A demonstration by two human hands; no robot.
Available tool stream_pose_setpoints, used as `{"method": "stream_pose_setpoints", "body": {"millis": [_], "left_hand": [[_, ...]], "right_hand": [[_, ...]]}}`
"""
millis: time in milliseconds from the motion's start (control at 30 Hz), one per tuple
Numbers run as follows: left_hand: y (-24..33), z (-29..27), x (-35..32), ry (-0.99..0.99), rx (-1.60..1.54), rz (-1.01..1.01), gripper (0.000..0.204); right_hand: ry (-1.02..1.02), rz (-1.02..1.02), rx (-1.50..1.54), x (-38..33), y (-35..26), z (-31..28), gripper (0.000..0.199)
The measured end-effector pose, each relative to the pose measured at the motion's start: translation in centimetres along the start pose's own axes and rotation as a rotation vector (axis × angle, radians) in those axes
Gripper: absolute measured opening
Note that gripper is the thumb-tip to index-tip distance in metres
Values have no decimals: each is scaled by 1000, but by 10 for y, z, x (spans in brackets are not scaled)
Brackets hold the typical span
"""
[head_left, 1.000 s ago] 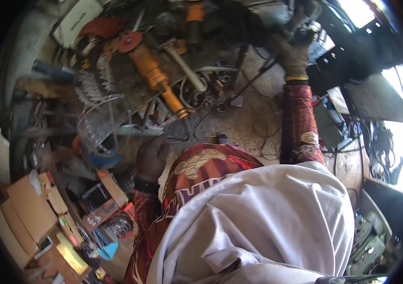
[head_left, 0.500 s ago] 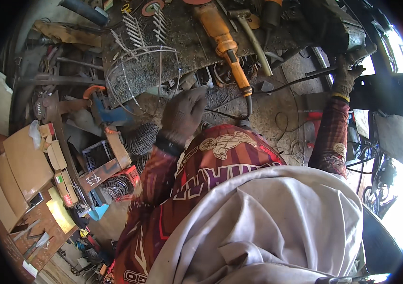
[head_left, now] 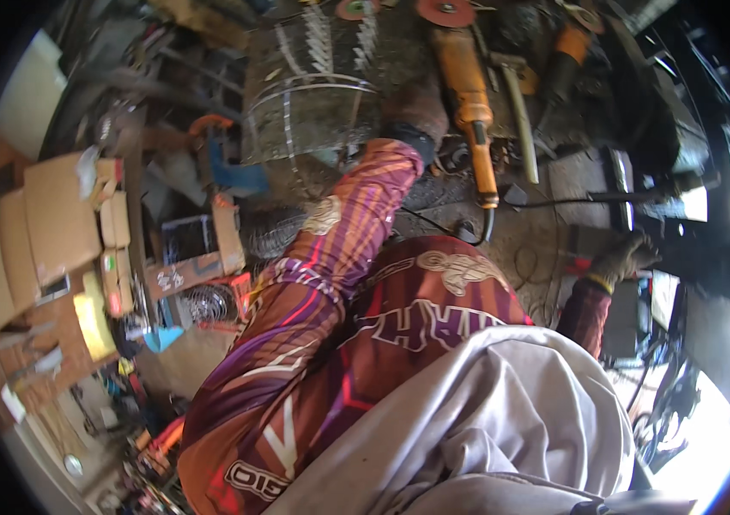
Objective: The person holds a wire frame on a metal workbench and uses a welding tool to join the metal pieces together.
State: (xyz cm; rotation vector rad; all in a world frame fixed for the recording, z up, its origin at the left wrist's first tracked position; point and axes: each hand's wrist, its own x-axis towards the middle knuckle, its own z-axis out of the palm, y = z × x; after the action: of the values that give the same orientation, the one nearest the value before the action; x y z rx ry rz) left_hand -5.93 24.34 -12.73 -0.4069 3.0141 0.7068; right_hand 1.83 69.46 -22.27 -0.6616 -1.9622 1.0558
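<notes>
My left hand (head_left: 417, 106), in a dark brown glove, reaches over the workbench, blurred, and its fingers cannot be made out. Just right of it lies an orange angle grinder (head_left: 471, 112) with a red disc at its far end. Left of the hand stands a wire hoop frame (head_left: 318, 81) with toothed metal strips (head_left: 318, 41) behind it. My right hand (head_left: 620, 259), in a grey-brown glove, is at the near end of a dark steel beam (head_left: 699, 257), fingers loosely apart. I cannot tell whether it touches the beam. A vise handle bar (head_left: 631, 196) is beyond it.
A hammer (head_left: 519, 120) and a second orange power tool (head_left: 566, 60) lie right of the grinder. The grinder's black cord (head_left: 488, 227) loops down off the bench. Cardboard boxes (head_left: 60, 210) and wire coils (head_left: 210, 305) are at the left. Bright daylight enters at the right.
My left hand has moved forward from near my body to the bench beside the grinder. My right hand has come back from the vise handle toward the beam. The view has shifted.
</notes>
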Motion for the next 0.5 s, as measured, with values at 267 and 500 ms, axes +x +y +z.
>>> {"method": "stream_pose_setpoints", "body": {"millis": [267, 500], "left_hand": [[4, -20, -13, -44, -27, -83, 30], [-82, -169, -44, 511, -361, 454, 31]], "right_hand": [[-544, 252, 151, -71, 19, 32, 91], [-643, 323, 126, -99, 38, 35, 81]]}}
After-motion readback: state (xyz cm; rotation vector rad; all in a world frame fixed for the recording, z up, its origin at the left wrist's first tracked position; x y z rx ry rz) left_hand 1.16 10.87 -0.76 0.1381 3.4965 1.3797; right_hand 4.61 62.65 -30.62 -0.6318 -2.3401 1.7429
